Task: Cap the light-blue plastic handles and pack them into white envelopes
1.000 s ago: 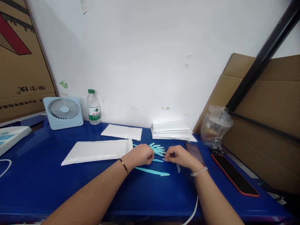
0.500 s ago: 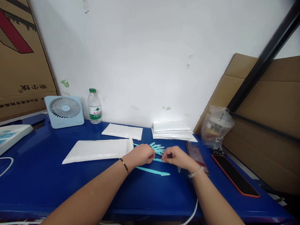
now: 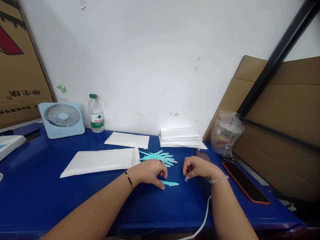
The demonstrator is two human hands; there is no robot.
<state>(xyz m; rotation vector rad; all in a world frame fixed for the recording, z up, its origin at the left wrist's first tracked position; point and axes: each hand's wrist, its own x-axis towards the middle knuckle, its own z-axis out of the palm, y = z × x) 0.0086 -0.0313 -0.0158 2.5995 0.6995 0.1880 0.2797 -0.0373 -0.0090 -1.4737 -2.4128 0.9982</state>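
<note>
The left grip is held with thumb and forefinger parted, and in the gap between them a single turquoise stick is seen lying on the blue worktop, its shaped end pointed to the right; whether it is touched cannot be told. The right grip is closed, with a small clear piece pinched at the fingertips; much of that piece is hidden by the fingers. The two grips are held apart, with bare blue surface between them.

Just beyond the left grip, more turquoise sticks are heaped in a loose pile, crossed over one another and fanned toward the right. To the left of that grip, a long white padded envelope is laid flat, its end set close to the pile. Farther beyond, a smaller white envelope is placed, and beyond both grips a stack of white envelopes is set near the wall.

Just behind the right grip, a dark phone is partly covered by the hand. To the right of it, a red-edged phone is laid flat, and farther beyond, a bagged cup is stood. On the near side of the right grip, a white cable is trailed over the worktop edge.
</note>
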